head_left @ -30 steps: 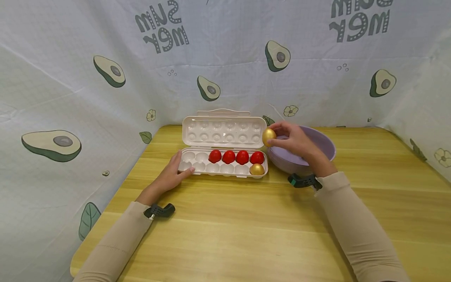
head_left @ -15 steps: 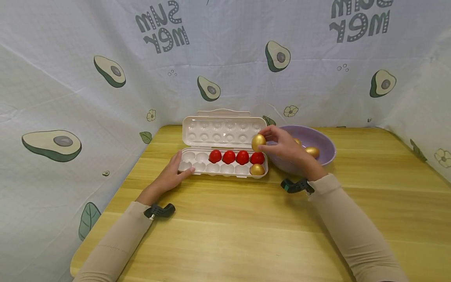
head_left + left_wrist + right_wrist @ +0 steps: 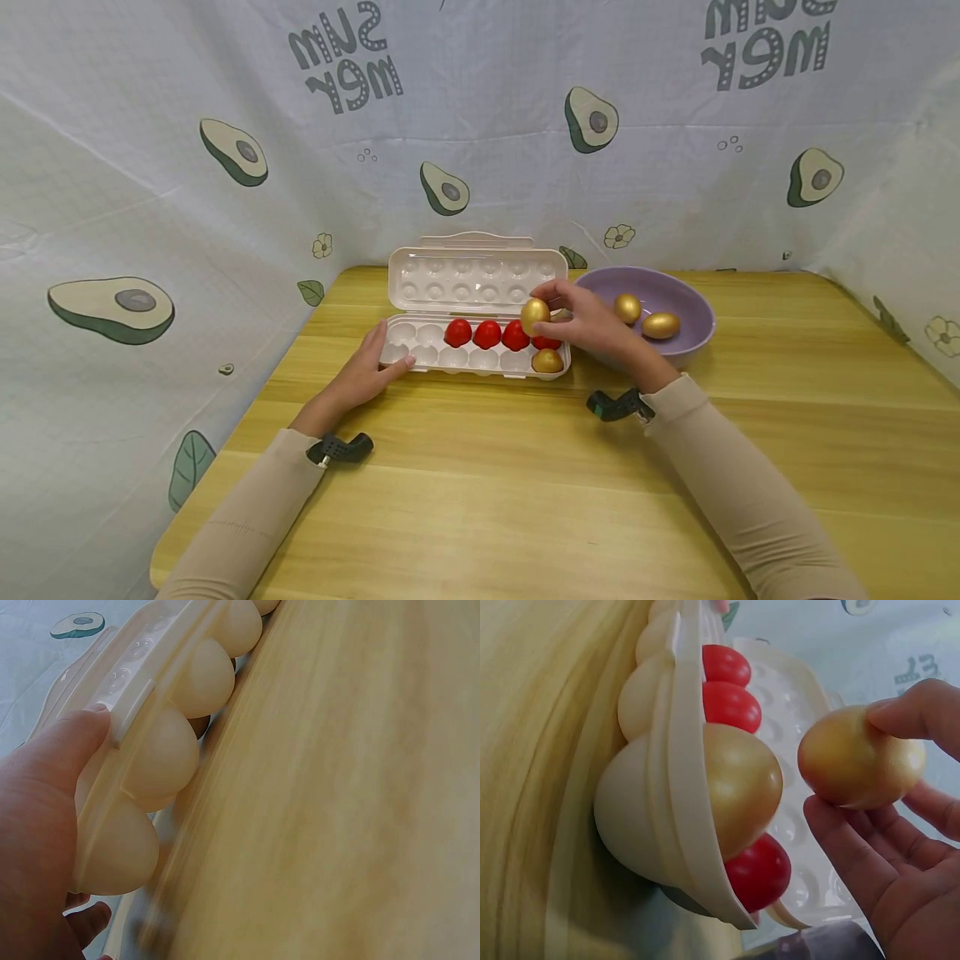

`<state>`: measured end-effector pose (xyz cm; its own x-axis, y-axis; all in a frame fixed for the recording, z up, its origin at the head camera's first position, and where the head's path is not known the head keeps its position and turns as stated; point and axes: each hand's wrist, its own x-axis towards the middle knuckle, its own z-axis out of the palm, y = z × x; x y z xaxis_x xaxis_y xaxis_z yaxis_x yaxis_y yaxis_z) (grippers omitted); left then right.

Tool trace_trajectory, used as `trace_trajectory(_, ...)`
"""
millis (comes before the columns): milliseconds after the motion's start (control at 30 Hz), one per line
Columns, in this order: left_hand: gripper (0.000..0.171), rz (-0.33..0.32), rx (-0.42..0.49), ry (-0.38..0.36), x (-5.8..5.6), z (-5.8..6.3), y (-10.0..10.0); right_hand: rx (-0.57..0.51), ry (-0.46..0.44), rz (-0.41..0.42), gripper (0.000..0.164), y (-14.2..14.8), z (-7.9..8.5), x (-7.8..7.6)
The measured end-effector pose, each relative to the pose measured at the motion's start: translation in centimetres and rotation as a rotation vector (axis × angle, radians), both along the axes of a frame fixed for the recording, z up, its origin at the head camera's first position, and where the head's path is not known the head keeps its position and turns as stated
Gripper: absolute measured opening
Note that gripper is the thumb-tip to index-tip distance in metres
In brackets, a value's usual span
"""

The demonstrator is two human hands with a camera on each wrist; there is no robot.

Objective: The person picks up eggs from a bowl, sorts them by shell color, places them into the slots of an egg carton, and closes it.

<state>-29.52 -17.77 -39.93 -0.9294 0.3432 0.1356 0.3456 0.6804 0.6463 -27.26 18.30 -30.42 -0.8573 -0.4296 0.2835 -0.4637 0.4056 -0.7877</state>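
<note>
A pale egg carton (image 3: 453, 359) lies with its lid (image 3: 472, 283) raised behind it. My left hand (image 3: 352, 379) grips its left end, thumb over the front rim and fingers around the end. Between the thumb and fingers of my right hand (image 3: 588, 323) is a golden egg (image 3: 535, 317), held above the carton's right part. The back row holds several red eggs (image 3: 457, 332); the rightmost is partly covered by my right hand. Another golden egg (image 3: 742, 787) sits in the front row's right-end cup. Other front cups and two back-left cups are bare.
A purple bowl (image 3: 671, 287) stands just right of the carton, with two golden eggs (image 3: 662, 325) visible inside. Both are on a wooden table (image 3: 480, 483). Behind hangs a white avocado-print curtain (image 3: 510, 125). A dark wrist mount (image 3: 618, 406) sticks out below the right wrist.
My right hand has carried the golden egg leftward and slightly down, from beside the bowl to over the carton. The eggs in the bowl have come into view. My left hand stays put.
</note>
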Motion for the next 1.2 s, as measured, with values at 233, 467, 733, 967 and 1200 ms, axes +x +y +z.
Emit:
trace_trajectory(233,0.094,0.007,-0.001,-0.014,-0.1,0.0,0.1,0.092,0.056,0.054,0.037,0.1,-2.4,-1.9)
trace_trajectory(467,0.095,0.012,-0.004,-0.018,-0.1,0.0,0.1,0.166,0.040,0.054,0.038,0.0,-2.8,-2.0)
trace_trajectory(733,0.094,0.003,-0.011,0.001,-0.2,-0.1,0.0,0.218,0.023,0.070,0.037,-0.5,-3.3,-2.0)
trace_trajectory(967,0.094,0.004,-0.013,-0.001,-0.3,0.0,0.0,0.225,0.039,0.110,0.033,-0.9,-3.2,-1.6)
trace_trajectory(1200,0.094,0.004,-0.009,-0.011,-0.1,0.0,0.0,0.204,0.013,0.163,0.034,-1.0,-3.7,-1.9)
